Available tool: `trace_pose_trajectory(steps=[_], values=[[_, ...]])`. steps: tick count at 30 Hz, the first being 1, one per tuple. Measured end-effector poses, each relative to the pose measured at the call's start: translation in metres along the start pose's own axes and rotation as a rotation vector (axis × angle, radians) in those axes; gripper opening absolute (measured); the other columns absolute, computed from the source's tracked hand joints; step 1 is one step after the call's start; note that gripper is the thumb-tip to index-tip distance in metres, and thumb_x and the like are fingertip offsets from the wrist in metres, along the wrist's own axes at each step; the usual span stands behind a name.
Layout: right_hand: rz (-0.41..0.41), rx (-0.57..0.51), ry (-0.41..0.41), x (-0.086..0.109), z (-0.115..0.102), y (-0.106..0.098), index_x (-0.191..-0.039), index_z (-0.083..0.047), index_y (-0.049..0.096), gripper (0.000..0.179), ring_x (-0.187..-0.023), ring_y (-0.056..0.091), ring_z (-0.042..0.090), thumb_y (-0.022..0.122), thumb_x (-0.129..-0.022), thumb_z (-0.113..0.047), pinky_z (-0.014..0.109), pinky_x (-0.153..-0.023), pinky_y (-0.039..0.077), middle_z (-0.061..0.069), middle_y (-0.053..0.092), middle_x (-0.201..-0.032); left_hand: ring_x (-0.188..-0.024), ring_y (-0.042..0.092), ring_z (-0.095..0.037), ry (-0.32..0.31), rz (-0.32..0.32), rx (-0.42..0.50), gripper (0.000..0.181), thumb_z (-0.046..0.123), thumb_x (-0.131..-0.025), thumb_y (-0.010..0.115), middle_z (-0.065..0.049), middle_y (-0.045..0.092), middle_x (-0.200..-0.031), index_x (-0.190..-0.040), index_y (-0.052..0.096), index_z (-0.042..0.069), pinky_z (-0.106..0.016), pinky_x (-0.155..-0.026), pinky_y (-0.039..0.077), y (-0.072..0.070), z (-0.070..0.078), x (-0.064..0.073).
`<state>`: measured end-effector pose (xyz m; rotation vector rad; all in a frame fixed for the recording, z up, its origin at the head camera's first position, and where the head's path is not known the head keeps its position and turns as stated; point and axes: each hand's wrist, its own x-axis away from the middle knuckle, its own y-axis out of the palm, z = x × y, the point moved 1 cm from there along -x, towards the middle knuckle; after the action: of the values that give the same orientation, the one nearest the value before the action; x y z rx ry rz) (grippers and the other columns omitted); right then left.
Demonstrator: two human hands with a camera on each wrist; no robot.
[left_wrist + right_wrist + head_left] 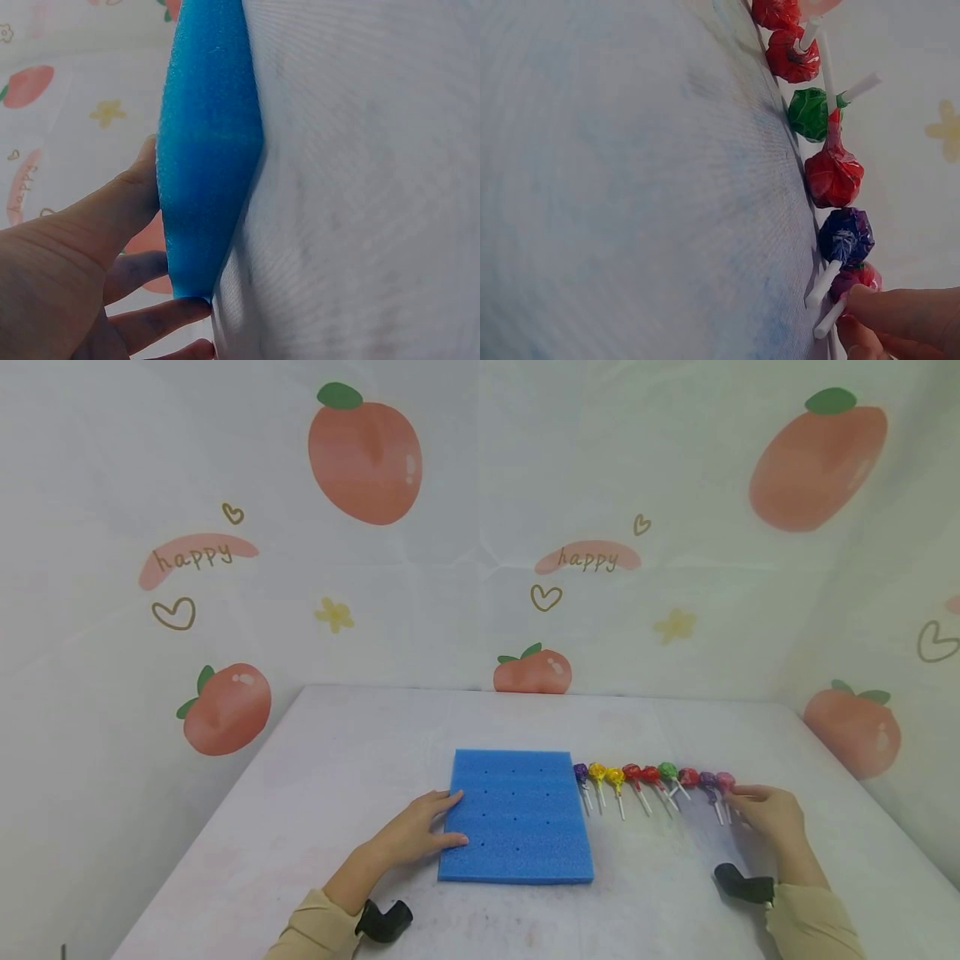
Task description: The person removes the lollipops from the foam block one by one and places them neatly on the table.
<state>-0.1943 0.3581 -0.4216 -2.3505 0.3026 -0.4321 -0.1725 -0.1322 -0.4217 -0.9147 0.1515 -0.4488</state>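
Note:
A blue foam board point(517, 860) with several rows of small holes lies on the table. My left hand point(416, 831) rests at its left edge, thumb and index finger on the top face; the left wrist view shows other fingers against the board's side point(210, 150). To the right of the board, wrapped lollipops lie in a row, sticks pointing toward me. At the row's right end my right hand point(772, 814) pinches a pink lollipop point(855, 279) between thumb and fingers near the base of its stick. Beside it lies a purple lollipop point(846, 234), then a red one point(834, 178).
Farther left in the row are a green lollipop point(667, 770), two red ones, two yellow ones and another purple lollipop point(581, 772) close to the board's edge. The white table point(360, 727) meets a fruit-printed backdrop point(450, 593) behind. Black wrist mounts point(386, 922) sit at both sleeves.

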Motion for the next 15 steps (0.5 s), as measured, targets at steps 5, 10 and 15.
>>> trace_pose_trajectory(steps=[5, 10, 15], values=[[-0.002, 0.001, 0.020, -0.0004, 0.0010, 0.0002, -0.123, 0.014, 0.049, 0.052, -0.082, 0.059, 0.024, 0.055, -0.092, -0.027, 0.023, -0.061, 0.047, 0.034, 0.056, -0.111, -0.136, 0.032, -0.044, -0.004, -0.002, 0.000, 0.072, 0.037, -0.084, 0.067, -0.025, 0.038, -0.144, -0.141, 0.039, 0.002, -0.058, -0.109, 0.029, -0.0004, 0.0005, 0.0000], [-0.005, -0.002, 0.022, -0.0031, 0.0039, -0.0007, -0.124, 0.013, 0.048, 0.054, -0.083, 0.060, 0.024, 0.054, -0.092, -0.030, 0.024, -0.061, 0.047, 0.034, 0.056, -0.112, -0.135, 0.032, -0.044, 0.000, -0.002, -0.008, 0.072, 0.038, -0.085, 0.066, -0.026, 0.038, -0.144, -0.141, 0.039, 0.002, -0.058, -0.109, 0.030, -0.0009, 0.0006, 0.0001], [0.013, -0.028, -0.002, -0.0006, 0.0002, -0.0020, -0.125, 0.011, 0.049, 0.054, -0.081, 0.061, 0.022, 0.056, -0.092, -0.031, 0.021, -0.057, 0.046, 0.032, 0.058, -0.110, -0.135, 0.033, -0.043, 0.010, -0.005, -0.034, 0.072, 0.038, -0.085, 0.065, -0.025, 0.038, -0.144, -0.141, 0.038, 0.002, -0.057, -0.109, 0.030, -0.0013, -0.0003, -0.0007]])
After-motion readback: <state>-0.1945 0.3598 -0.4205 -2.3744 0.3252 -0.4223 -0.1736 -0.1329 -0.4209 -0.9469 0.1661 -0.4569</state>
